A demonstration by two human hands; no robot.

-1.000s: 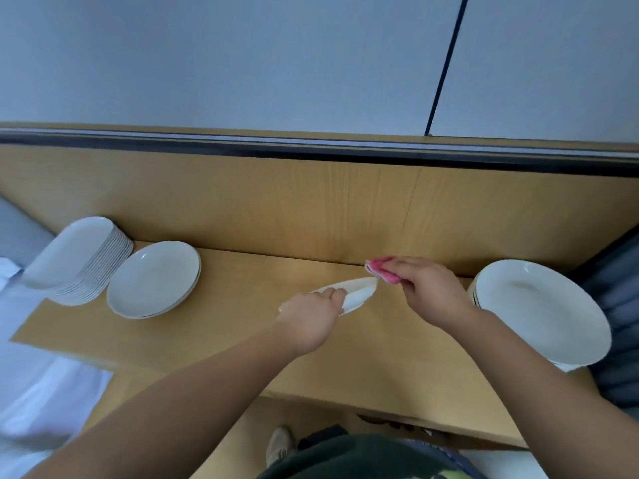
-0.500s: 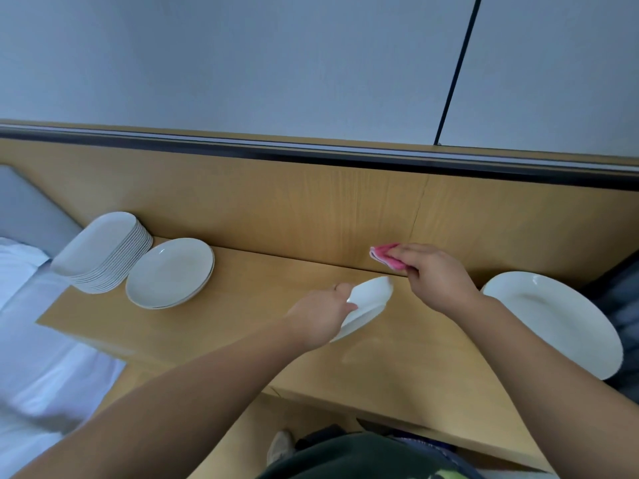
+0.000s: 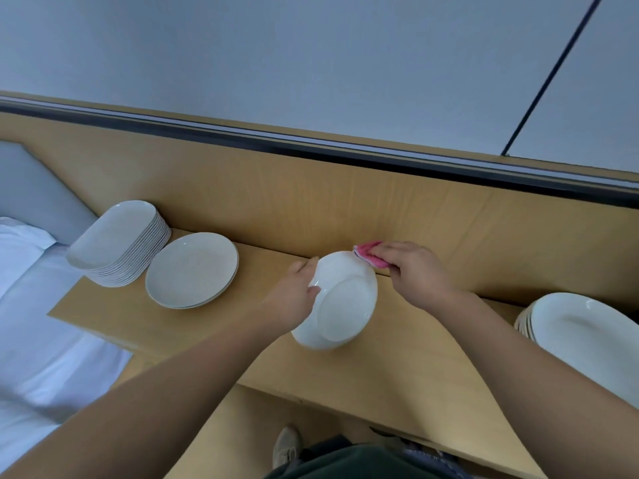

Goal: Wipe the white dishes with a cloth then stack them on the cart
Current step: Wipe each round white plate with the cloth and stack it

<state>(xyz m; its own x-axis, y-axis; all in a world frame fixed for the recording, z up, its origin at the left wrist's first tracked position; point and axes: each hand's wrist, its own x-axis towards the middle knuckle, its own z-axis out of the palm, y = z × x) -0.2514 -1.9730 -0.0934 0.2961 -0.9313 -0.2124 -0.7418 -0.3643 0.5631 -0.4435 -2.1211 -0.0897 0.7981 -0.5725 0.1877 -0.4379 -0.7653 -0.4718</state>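
Left hand (image 3: 294, 299) and right hand (image 3: 411, 271) both work on one white dish (image 3: 342, 302) mid-frame, over a wooden counter (image 3: 380, 375).

Scanning L to R: a bed (image 3: 34, 340) w/ white sheet sits at the far left edge. On the counter is a tall stack of oval dishes (image 3: 117, 243), and just beside it a low stack of round plates (image 3: 192, 269). Next comes the left hand, curled round the dish's left rim, thumb tip showing on the near face. Dish is tipped up steeply, its broad face w/ a ring-shaped outline toward the camera. Can't tell if its lower rim rests on the counter. At the dish's upper-right rim is a pink cloth (image 3: 370, 254), bunched in the right hand's curled fingers and pressed to the rim. Far right is a stack of large dishes (image 3: 587, 340), partly cut off by the frame edge.

Handling, as a guess: glazed ceramic, so rigid, fairly hefty for its size, slick and breakable, and apt to chip if knocked vs. the counter. Best hold is at the rim, thumb on one side and fingers opposite, as here, w/ the grip shifted round so the cloth reaches every part. Cloth looks soft, light, easy to bunch. For stacking, lower it flat and centred, no sliding.
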